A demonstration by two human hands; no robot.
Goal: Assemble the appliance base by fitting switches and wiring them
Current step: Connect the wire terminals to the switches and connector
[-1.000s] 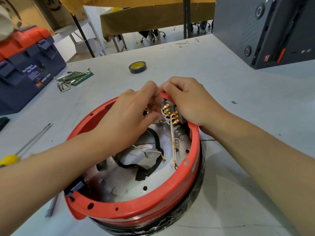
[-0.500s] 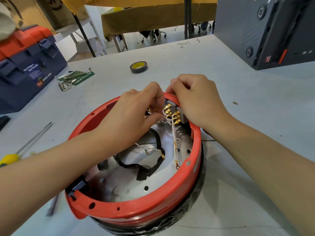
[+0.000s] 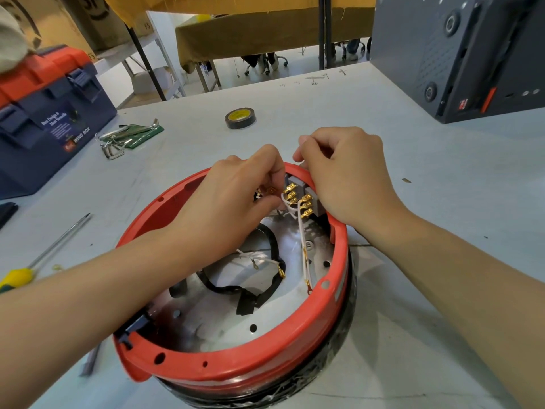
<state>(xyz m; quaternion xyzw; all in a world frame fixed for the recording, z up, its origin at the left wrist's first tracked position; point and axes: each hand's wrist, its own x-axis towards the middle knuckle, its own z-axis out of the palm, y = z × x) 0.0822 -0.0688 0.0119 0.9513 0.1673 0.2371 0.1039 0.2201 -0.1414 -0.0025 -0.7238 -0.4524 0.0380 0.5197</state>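
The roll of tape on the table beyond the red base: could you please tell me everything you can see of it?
The roll of tape is a small ring of black tape, probably insulating tape, around a yellow core with printing too small to read. It lies flat on the grey table, beyond the red appliance base and both hands. Nothing touches it but the tabletop.

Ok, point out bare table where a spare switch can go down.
Bare table lies between the right hand and the grey case, and right of the red base. Left is crowded: toolbox, hex keys, screwdriver. Tape roll sits behind.
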